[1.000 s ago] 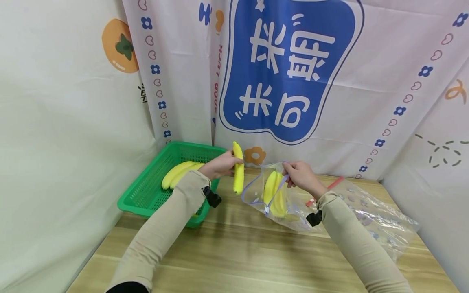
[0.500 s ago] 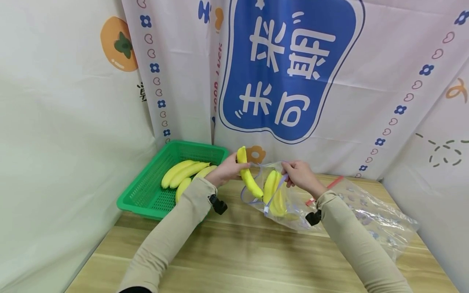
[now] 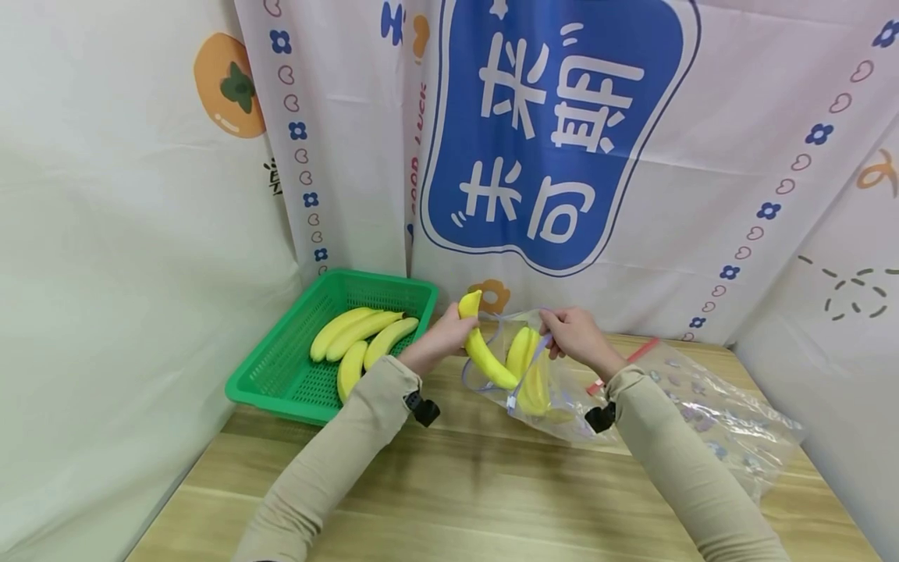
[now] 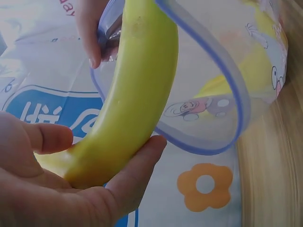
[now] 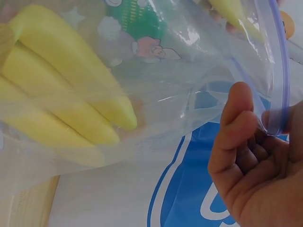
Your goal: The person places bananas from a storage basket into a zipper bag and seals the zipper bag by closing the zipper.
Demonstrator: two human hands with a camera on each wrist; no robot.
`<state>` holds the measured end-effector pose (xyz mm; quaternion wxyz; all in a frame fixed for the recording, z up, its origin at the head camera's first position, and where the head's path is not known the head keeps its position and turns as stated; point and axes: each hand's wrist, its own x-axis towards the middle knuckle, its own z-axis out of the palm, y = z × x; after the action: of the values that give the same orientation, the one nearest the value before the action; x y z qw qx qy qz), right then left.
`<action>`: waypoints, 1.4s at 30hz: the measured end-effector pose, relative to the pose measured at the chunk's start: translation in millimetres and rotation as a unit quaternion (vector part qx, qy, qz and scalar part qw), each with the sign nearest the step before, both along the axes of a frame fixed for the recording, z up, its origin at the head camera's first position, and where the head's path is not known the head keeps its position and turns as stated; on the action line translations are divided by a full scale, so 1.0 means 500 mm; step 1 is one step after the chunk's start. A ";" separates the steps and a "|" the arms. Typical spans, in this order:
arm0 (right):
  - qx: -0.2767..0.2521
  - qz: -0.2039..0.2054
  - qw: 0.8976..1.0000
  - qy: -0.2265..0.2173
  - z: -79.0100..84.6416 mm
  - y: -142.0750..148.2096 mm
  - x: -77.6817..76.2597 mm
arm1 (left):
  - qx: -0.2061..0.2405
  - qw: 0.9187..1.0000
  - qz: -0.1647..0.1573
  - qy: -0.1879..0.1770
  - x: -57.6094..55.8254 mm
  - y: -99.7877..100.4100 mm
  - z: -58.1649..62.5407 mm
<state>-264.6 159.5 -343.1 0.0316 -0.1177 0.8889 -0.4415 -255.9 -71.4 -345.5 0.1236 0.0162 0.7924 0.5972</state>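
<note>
My left hand holds a single yellow banana near its upper end, between thumb and fingers. In the left wrist view the banana reaches into the open mouth of a clear zip bag with a purple rim. My right hand pinches the bag's rim at the far side and keeps the mouth spread. Inside the bag lies a bunch of bananas; three fruits show through the printed plastic in the right wrist view.
A green plastic basket on the left holds several bananas. On the right a second clear bag with a red zip lies flat on the wooden table. A printed cloth hangs close behind.
My left hand has moved from beside the basket rightward to the bag. The banana in it has tilted, its lower end now at the bag's mouth. The right hand stays put.
</note>
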 end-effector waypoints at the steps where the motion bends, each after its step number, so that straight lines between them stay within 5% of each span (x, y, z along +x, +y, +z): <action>1: -0.001 0.000 1.000 0.000 0.000 0.000 0.000 | 0.001 1.000 -0.001 0.001 0.002 -0.001 -0.002; 13: -0.001 -0.007 1.000 0.002 0.003 -0.001 0.002 | -0.001 0.995 -0.038 0.093 0.023 -0.007 -0.030; 26: -0.002 -0.016 1.000 0.001 0.000 -0.002 0.000 | -0.017 0.991 -0.098 0.092 0.052 0.013 -0.045; 34: -0.009 -0.017 1.000 -0.004 -0.002 0.000 0.001 | -0.080 0.987 -0.091 0.108 0.055 0.015 -0.049; 42: -0.011 -0.021 1.000 -0.008 -0.001 -0.003 0.001 | -0.054 0.989 -0.097 0.096 0.051 0.043 -0.063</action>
<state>-264.3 158.2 -343.5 0.0278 -0.0961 0.8859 -0.4530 -230.2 -50.1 -377.0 0.1049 0.1430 0.8266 0.5341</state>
